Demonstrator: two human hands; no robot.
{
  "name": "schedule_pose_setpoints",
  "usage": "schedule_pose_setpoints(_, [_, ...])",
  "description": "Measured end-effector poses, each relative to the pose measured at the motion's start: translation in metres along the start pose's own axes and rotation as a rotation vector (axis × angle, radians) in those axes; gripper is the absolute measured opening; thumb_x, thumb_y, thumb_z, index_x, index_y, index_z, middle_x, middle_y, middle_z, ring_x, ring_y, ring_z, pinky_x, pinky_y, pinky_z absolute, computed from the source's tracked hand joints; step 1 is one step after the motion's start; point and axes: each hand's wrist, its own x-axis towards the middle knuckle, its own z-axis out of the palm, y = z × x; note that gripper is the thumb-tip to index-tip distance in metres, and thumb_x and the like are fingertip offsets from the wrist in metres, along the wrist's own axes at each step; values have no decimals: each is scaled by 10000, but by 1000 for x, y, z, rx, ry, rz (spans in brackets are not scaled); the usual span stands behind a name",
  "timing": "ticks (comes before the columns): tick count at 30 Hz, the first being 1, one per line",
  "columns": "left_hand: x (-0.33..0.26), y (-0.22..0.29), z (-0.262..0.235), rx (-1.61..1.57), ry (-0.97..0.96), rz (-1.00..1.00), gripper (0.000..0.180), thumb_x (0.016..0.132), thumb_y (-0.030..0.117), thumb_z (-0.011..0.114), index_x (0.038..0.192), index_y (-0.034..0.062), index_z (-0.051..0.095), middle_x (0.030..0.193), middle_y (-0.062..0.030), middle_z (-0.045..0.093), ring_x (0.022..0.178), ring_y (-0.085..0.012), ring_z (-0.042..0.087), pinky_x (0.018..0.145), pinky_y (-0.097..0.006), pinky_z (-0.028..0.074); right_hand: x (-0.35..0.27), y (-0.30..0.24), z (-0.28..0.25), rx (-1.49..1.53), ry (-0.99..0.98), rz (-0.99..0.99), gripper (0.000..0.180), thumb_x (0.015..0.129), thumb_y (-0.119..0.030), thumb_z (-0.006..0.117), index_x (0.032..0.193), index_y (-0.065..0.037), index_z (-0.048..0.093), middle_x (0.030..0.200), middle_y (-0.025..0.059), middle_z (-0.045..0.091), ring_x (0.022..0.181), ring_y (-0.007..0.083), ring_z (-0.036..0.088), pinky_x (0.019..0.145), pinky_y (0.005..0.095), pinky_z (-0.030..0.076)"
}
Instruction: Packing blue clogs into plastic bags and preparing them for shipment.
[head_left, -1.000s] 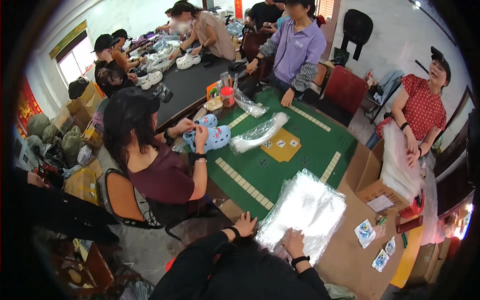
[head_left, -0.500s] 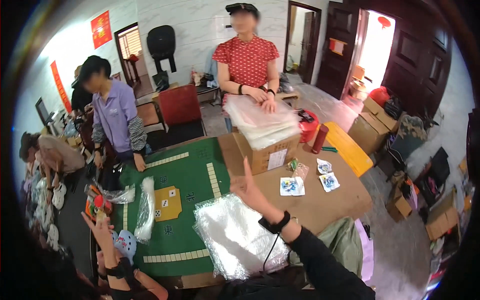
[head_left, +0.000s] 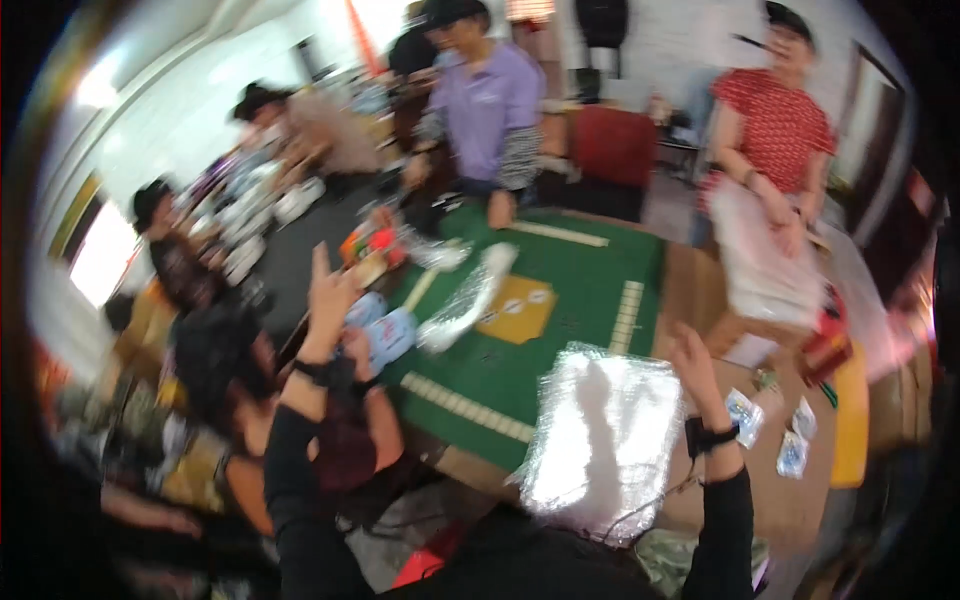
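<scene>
The stack of clear plastic bags (head_left: 600, 440) lay on the brown tabletop (head_left: 800, 500), just beside the green game mat (head_left: 570, 300) and directly in front of the person. It looked light, limp and slippery, probably best pinched at a corner or edge. Both arms were raised off it: the left hand (head_left: 328, 290) high with fingers up, the right hand (head_left: 692, 355) lifted just beside the stack; blur hid their spread.

A green table (head_left: 590, 290) carries rows of pale tiles (head_left: 465, 405) and a yellow square (head_left: 518, 310) at its middle. A rolled clear bag (head_left: 465, 300) lies across it. Small blue-and-white packets (head_left: 745, 415) rest on brown cardboard (head_left: 800, 500). A red chair (head_left: 610, 150) stands behind.
</scene>
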Motion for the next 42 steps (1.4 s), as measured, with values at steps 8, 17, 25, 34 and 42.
schedule_pose_setpoints(8, [-22, 74, -22, 426, 117, -189, 910, 817, 131, 576, 1406, 25, -111, 736, -121, 650, 569, -167, 600, 478, -287, 472, -136, 122, 86, -284, -699, 142, 515, 743, -289, 676, 1169, -42, 523, 1046, 176, 566, 925, 328, 557, 800, 392, 466])
schedule_pose_setpoints(17, [29, 94, -23, 596, 65, -458, 877, 794, 208, 562, 1438, 105, -24, 663, -120, 614, 495, -188, 566, 397, -303, 382, -178, 136, 105, -497, -885, 37, 626, 753, -242, 634, 1310, -121, 377, 1113, 259, 492, 980, 387, 532, 820, 446, 461])
schedule_pose_setpoints(25, [81, 86, -26, 687, 157, -483, 926, 774, 145, 576, 1387, -46, -92, 1146, -289, 509, 551, -291, 632, 447, -362, 494, -190, 150, 111, -708, -1069, 78, 698, 785, -390, 619, 1363, -140, 318, 1292, 385, 313, 1045, 448, 527, 814, 450, 485])
schedule_pose_setpoints(34, [104, 78, -24, 827, 196, -563, 705, 835, 132, 520, 1407, 5, 127, 1134, -194, 565, 735, -351, 651, 575, -482, 550, -196, 157, 116, -709, -1014, 57, 699, 769, -389, 633, 1343, -104, 351, 1303, 382, 307, 1068, 453, 508, 826, 450, 479])
schedule_pose_setpoints(42, [100, 93, -32, 1008, 220, -751, 757, 834, 192, 477, 1436, 123, 23, 1108, -170, 609, 996, -327, 601, 963, -440, 377, -202, 161, 111, -702, -974, 49, 696, 758, -377, 630, 1348, -122, 364, 1299, 390, 310, 1010, 450, 544, 823, 460, 473])
